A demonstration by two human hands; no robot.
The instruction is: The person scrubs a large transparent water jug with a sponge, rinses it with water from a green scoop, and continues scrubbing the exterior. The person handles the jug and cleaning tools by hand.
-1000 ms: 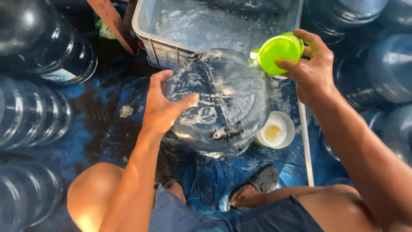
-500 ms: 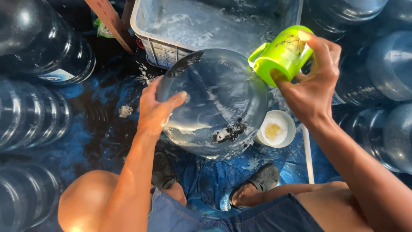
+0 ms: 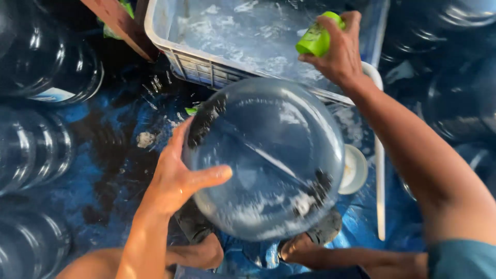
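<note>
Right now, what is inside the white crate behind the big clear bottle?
The white crate holds foamy, soapy water. The right hand, gripping a green cup, and the big clear bottle hide its near right part.

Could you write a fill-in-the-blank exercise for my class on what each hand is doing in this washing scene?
1. The right hand holds a small ___ cup.
2. The left hand is pressed against a large clear ___.
3. The cup is held above the white ___ of soapy water.

Missing words: green; water bottle; crate
</note>
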